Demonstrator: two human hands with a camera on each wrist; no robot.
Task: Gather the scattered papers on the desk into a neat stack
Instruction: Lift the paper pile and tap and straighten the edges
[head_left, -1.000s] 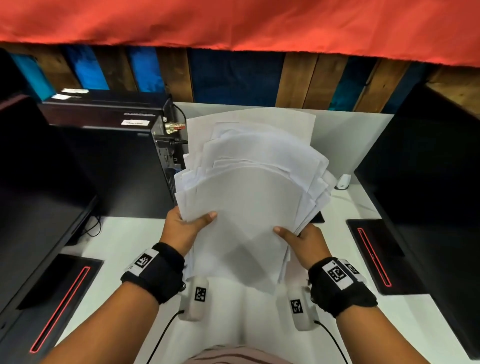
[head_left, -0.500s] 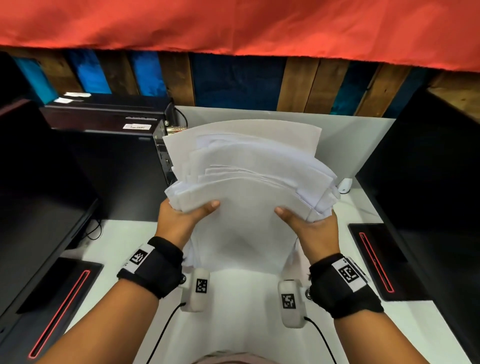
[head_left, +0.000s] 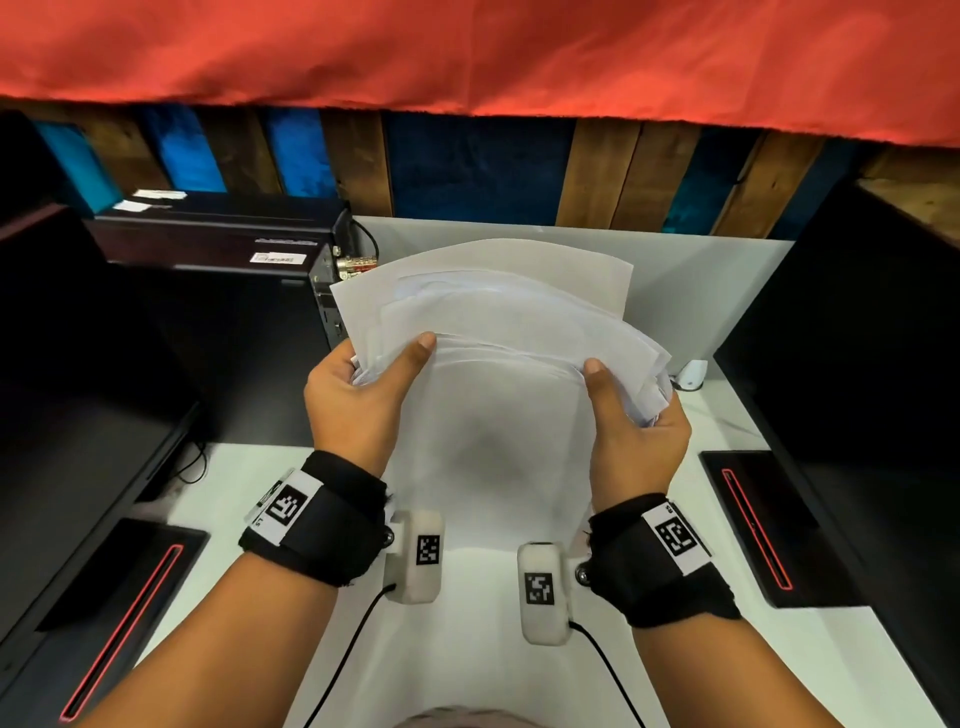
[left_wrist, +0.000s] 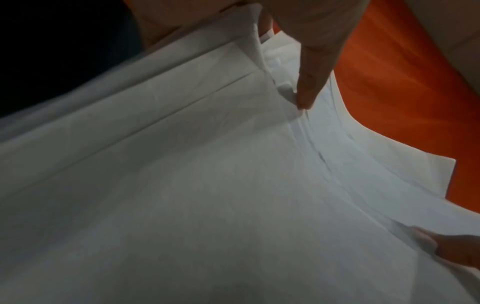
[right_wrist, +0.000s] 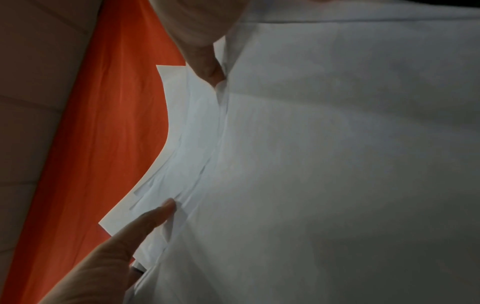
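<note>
A loose bundle of white papers (head_left: 498, 322) stands on edge above the white desk (head_left: 493, 649), its top edges fanned and uneven. My left hand (head_left: 395, 364) grips its left side, thumb in front and fingers hidden behind. On the right side my right hand (head_left: 618, 405) grips the same way. In the left wrist view the papers (left_wrist: 207, 185) fill the picture, with my thumb (left_wrist: 309, 82) pressed on the front sheet. The right wrist view shows the papers (right_wrist: 324, 164) with my thumb (right_wrist: 205, 61) on them.
A black computer case (head_left: 223, 270) stands at the back left. Dark monitors flank the desk, left (head_left: 78, 415) and right (head_left: 857, 338), their bases (head_left: 130, 597) (head_left: 753, 525) on the desk. A white panel (head_left: 701, 291) closes the back; a small white object (head_left: 691, 374) sits at its right end.
The fanned sheets have slid closer together into a narrower bundle. Both hands have shifted up the sides of the bundle, keeping hold of it.
</note>
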